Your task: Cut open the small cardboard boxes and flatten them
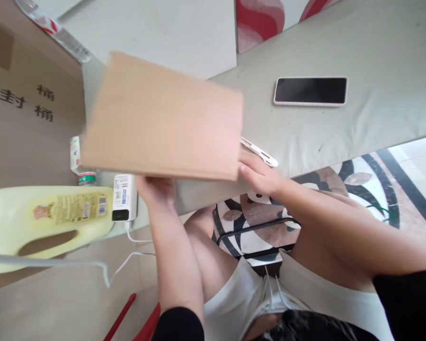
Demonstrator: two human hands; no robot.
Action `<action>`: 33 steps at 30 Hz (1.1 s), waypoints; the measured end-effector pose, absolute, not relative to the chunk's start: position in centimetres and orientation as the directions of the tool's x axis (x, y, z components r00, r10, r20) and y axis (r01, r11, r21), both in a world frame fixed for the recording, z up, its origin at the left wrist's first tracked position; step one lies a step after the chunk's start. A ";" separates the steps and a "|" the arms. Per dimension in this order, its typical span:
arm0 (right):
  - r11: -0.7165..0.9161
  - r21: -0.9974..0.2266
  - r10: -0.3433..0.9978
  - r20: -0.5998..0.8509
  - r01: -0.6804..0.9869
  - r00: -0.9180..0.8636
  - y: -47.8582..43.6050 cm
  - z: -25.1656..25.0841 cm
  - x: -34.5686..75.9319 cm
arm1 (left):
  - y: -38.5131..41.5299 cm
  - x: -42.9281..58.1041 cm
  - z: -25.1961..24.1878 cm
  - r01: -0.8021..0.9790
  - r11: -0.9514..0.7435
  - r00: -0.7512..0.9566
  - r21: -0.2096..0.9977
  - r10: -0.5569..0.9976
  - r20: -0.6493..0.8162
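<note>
Well, I have the cardboard box (170, 123) raised over the worktop (383, 80), close to its near edge, with the broad plain face turned toward me. My left hand (156, 192) grasps it from below, at the lower edge; those fingers are tucked out of sight behind the card. My right hand (258, 174) is at the lower right corner, and I cannot tell whether its fingers grip the box, the slim white tool (266, 156) beside them, or neither. I'd judge the box light for its breadth, since one hand seems to bear most of it, though any contents are hidden. The card should be stiff along its folds and softer mid-face, where a hard squeeze could dent it. It looks dry and matt, so I expect little slip. The best hold, to my mind, is low on both short sides, palms flat, clear of the power bank (125, 195)
</note>
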State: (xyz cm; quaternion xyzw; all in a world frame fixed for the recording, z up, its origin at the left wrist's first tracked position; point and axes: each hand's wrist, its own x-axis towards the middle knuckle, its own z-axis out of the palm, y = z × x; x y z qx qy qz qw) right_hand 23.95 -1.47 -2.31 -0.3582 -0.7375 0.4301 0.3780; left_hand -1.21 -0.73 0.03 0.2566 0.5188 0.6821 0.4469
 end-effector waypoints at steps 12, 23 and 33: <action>0.555 -0.738 0.825 0.427 0.384 -0.371 -0.5 -2.8 24.8 | -0.4 0.7 -1.9 -0.315 0.275 -0.198 0.908 0.917 -0.347; 0.699 -0.425 0.674 0.660 0.575 -0.331 -3.0 -1.2 24.2 | -0.6 1.8 -1.4 -0.287 0.361 -0.217 0.887 0.878 -0.427; 0.795 -0.419 0.565 0.775 0.438 -0.284 -2.8 -1.7 24.3 | -1.2 1.0 -3.3 0.334 0.273 -0.193 0.902 0.957 -0.219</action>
